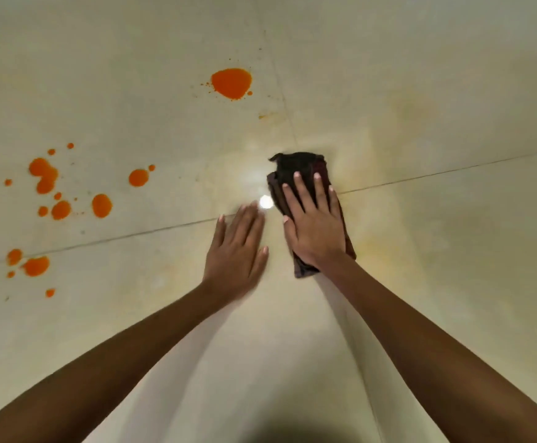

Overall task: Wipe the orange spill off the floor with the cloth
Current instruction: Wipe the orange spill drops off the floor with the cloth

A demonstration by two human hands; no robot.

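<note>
- The dark brown folded fabric cloth point(296, 169) lies flat on the pale glossy tiled floor point(420, 91), over the crossing of two tile joints.
- The right hand point(313, 225) presses down on the cloth with straight, spread fingers. No finger curls round the fabric.
- The left hand point(236, 247) lies flat on bare floor just left of the cloth, fingers straight, holding nothing. The hands are apart but near each other.
- Right of the cloth, the floor carries only a faint yellowish film point(376, 247). Judgement: this zone is wiped, though a second pass may be needed.
- Beyond the cloth and to its left, a large round orange puddle point(231, 83) is intact. A small orange streak point(265, 116) lies between the two.
- Well left of the cloth, scattered orange drops point(101, 205) are untouched.
- Assessment: the task is partly done, and most of the visible liquid is not yet wiped.
</note>
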